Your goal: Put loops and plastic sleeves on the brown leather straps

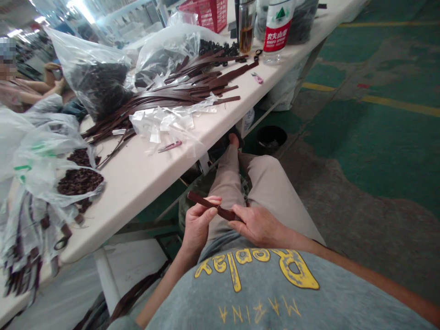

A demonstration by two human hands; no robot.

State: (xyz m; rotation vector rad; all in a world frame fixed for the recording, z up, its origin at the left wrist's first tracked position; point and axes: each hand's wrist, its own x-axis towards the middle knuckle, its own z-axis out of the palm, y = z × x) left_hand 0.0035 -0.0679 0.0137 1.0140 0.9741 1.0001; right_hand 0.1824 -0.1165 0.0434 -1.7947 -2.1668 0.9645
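Observation:
Over my lap, a dark brown strap (198,198) is held between both hands. My left hand (199,223) pinches it between thumb and fingers, and one end sticks out past them toward the table. My right hand (256,223) grips the other end with the thumb on top; that end is partly hidden by the fingers. A long bundle of similar brown straps (202,85) lies across the table. Near the table edge rest small thread snips (170,146), beside crumpled clear plastic wrappers (165,121).
The white table (137,183) runs diagonally on my left. On it are a bag of dark pieces (99,87), an open bag of small brown parts (80,181), a water bottle (277,30) and a red basket (208,13). A black bucket (271,139) stands on the floor. Another person sits far left.

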